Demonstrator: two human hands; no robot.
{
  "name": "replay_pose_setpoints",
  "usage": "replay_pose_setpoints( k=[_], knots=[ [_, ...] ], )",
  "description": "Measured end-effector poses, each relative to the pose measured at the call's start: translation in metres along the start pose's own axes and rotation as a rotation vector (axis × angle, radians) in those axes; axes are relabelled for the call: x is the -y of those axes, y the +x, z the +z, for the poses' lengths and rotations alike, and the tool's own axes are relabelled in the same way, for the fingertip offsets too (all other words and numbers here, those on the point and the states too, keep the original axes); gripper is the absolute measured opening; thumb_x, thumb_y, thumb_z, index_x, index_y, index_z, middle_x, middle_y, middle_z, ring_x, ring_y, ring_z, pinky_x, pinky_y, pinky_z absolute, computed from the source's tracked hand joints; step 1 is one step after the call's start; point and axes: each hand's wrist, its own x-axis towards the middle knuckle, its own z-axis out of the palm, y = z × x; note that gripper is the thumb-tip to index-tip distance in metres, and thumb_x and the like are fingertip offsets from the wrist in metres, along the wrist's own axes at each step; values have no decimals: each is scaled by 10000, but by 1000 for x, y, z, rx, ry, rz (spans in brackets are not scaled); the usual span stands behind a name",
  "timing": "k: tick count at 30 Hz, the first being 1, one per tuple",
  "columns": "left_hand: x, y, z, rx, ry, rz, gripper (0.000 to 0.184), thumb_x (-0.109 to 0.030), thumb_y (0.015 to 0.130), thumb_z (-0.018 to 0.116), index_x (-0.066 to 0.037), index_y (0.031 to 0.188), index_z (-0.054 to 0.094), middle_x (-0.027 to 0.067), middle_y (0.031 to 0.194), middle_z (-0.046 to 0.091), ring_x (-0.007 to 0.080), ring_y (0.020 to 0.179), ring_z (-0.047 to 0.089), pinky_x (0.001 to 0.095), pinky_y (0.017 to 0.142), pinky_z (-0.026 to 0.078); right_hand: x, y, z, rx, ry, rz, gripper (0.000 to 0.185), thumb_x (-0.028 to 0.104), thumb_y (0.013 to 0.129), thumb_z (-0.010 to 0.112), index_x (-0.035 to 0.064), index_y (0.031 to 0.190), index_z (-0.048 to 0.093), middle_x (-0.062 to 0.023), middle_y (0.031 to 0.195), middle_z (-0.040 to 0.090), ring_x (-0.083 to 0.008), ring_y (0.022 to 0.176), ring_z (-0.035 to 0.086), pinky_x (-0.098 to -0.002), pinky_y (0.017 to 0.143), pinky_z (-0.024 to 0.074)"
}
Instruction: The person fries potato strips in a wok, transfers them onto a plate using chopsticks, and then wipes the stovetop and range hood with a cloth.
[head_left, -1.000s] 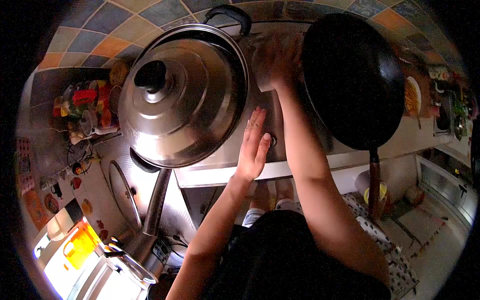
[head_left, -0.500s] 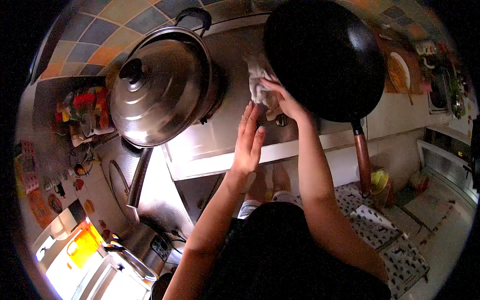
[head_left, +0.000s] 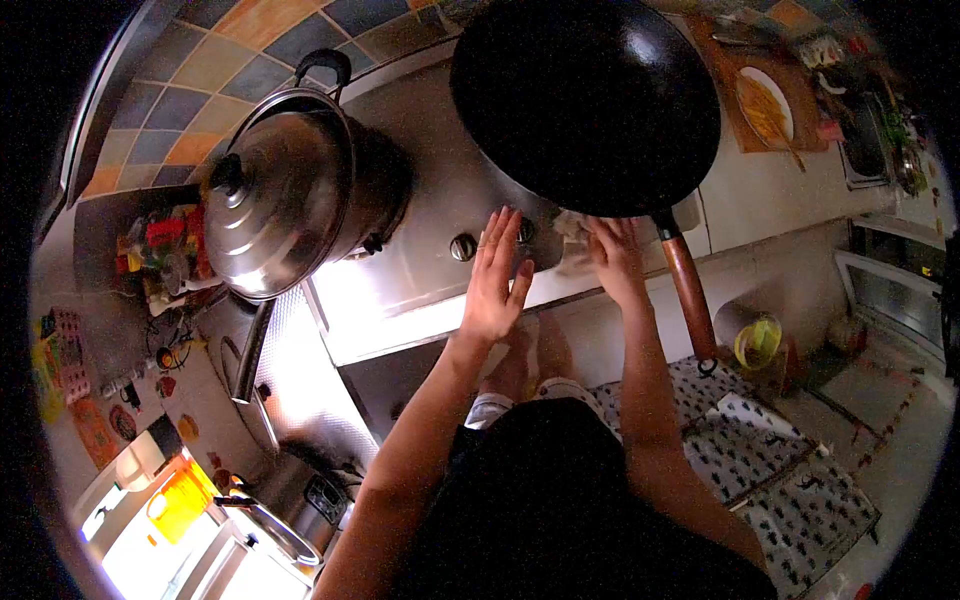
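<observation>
My left hand [head_left: 495, 290] is held with fingers outstretched and holds nothing, above the front of the steel stovetop [head_left: 410, 260]. By its fingertips are two round stove knobs [head_left: 462, 247]. My right hand [head_left: 618, 265] presses a crumpled pale cloth [head_left: 572, 226] to the stovetop near its front edge, partly hidden below the rim of a large black wok [head_left: 590, 110]. The wok's wooden handle [head_left: 688, 285] points toward me, right of that hand. On the left burner stands a steel pot with a domed lid [head_left: 285, 195], a dark knob on top.
A plate of food [head_left: 765, 105] rests on a wooden board [head_left: 725, 60] at the right, near a sink [head_left: 868, 150]. Colourful packets [head_left: 172, 240] sit left of the pot. The pot's long handle [head_left: 255, 350] sticks out toward me. A patterned mat [head_left: 740, 450] covers the floor.
My right hand has drawn the cloth rightward and toward the stove's front edge, uncovering the knobs. The view has shifted right; my left hand stays outstretched and now sits closer to the knobs.
</observation>
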Motion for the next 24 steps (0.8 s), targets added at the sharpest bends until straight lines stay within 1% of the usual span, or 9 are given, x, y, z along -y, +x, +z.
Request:
replay_pose_setpoints(
  k=[3,4,7,8,11,17,18,22,24],
  knots=[
    [4,-12,3,0,-6,-1,542,-190,883,457,-54,1372,266,158,1435,228,329,1337,180,421,1077,171,-8,-19,-8,-115,123,213,365,188,901,460,86,1252,475,-147,1349,366,-329,1271,296,-437,1030,253],
    [7,-18,2,-4,-16,-4,547,-207,889,462,-54,1374,260,152,1440,222,322,1341,172,422,1080,157,-5,-22,-12,-66,170,299,427,248,927,395,104,1329,383,-177,1393,292,-350,1302,230,-450,1053,200],
    [9,-36,0,-32,-17,-50,556,-135,857,446,-46,1372,255,181,1418,247,350,1325,200,424,1069,206,15,-26,-3,-119,27,497,473,252,935,365,131,1384,279,-187,1424,220,-357,1318,184,-471,1073,125],
    [6,-42,-2,-16,-25,-106,555,-142,857,436,-40,1371,253,183,1421,238,348,1326,196,425,1071,200,17,-29,10,-131,-109,484,513,237,934,362,123,1408,199,-198,1436,172,-359,1333,134,-494,1080,65],
    [4,-57,-7,-20,-38,-169,549,-164,866,420,-40,1373,251,181,1425,232,345,1328,193,426,1072,198,45,-37,23,-195,-115,347,519,236,933,365,94,1404,198,-210,1430,177,-357,1340,118,-502,1082,57],
    [20,-82,-12,-54,-11,-138,542,-209,883,416,-33,1371,256,182,1422,241,347,1326,200,423,1065,206,129,-62,37,37,59,111,611,272,887,441,44,1396,192,-230,1420,189,-389,1328,151,-521,1070,91],
    [21,-85,-14,-60,-14,-142,540,-212,884,413,-31,1369,258,183,1421,242,348,1325,201,423,1065,207,145,-60,36,110,120,171,631,288,870,449,34,1390,199,-234,1415,201,-398,1324,160,-520,1072,97],
    [20,-90,-22,-96,-54,-191,535,-189,872,418,-18,1359,277,197,1407,265,353,1314,229,422,1062,212,173,-49,55,242,57,-11,646,337,866,435,21,1382,208,-238,1405,221,-398,1320,170,-504,1081,110],
    [20,-90,-27,-137,-82,-181,535,-191,867,424,-13,1353,288,202,1400,277,355,1312,234,418,1063,212,179,-39,63,168,121,9,653,362,871,426,14,1380,209,-237,1413,205,-395,1325,156,-502,1082,110]
  ],
)
